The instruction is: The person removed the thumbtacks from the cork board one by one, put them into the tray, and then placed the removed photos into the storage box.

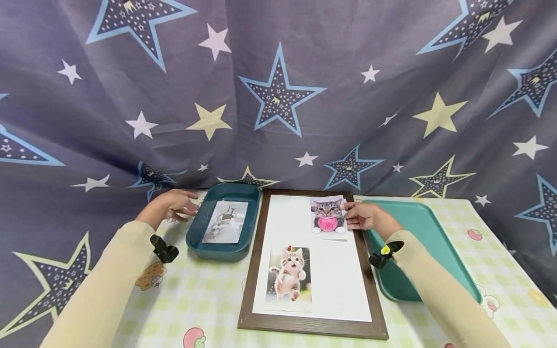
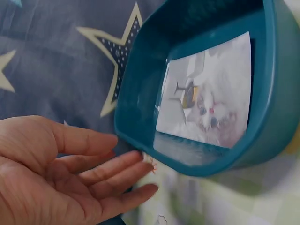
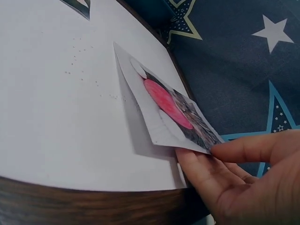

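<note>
A cat photo (image 1: pixel 328 217) with a pink ball shape is pinched at its edge between the thumb and fingers of my right hand (image 1: pixel 362 215). In the right wrist view, that photo (image 3: pixel 164 108) tilts up off the white board (image 1: pixel 335 280), casting a shadow on it. My left hand (image 1: pixel 177 205), fingers relaxed and holding nothing, hovers just left of the deep teal tray (image 1: pixel 219 254). Inside this tray lies another photo (image 2: pixel 206 93), showing a pale kitten. On the board's lower left is a kitten photo (image 1: pixel 289 280) with a red pushpin (image 1: pixel 289 248) at its top.
Right of the brown-framed board lies a flat green tray (image 1: pixel 428 241), partly beneath my right forearm. A checked tablecloth (image 1: pixel 217 299) covers the table. Behind everything hangs a grey curtain (image 1: pixel 339 121) with stars. Small holes dot the board's surface in the right wrist view.
</note>
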Available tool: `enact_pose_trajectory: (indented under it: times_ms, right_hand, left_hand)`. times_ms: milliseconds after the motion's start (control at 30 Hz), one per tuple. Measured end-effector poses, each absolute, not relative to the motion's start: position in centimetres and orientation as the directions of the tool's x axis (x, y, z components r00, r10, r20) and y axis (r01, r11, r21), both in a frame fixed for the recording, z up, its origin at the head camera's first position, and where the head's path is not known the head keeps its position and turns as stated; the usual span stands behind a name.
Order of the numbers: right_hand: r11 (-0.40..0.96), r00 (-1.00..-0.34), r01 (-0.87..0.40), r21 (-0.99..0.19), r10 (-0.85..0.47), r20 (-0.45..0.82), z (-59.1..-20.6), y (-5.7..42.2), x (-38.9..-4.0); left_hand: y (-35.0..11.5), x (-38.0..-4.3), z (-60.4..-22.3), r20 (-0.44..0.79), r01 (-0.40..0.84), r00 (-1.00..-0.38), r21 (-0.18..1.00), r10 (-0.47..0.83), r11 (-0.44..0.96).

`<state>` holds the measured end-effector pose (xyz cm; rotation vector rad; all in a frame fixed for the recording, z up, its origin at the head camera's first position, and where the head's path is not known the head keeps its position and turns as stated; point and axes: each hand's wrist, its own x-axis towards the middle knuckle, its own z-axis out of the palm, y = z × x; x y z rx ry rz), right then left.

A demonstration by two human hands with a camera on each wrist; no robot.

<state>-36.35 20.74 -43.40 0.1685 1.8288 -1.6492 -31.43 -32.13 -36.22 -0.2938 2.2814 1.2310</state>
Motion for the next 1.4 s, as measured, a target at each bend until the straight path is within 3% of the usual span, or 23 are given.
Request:
enact_pose_trajectory:
  times_ms: [567,1400]
  right_hand:
    - [0.149,-0.737,0.555,-0.818,-0.368,-0.567,-44.0,21.0,-36.9]
    - [-0.019,-0.755,0.555,-0.832,-0.430,-0.494,-42.6,20.9,-36.5]
  left_hand:
    - [-33.5,-32.3,-38.9,-0.568,-0.494,-0.820,0.764,0.071,0.415]
    - [-33.7,-32.7,-39.2,-0.590,-0.501,-0.803,0.747,0.088,0.437]
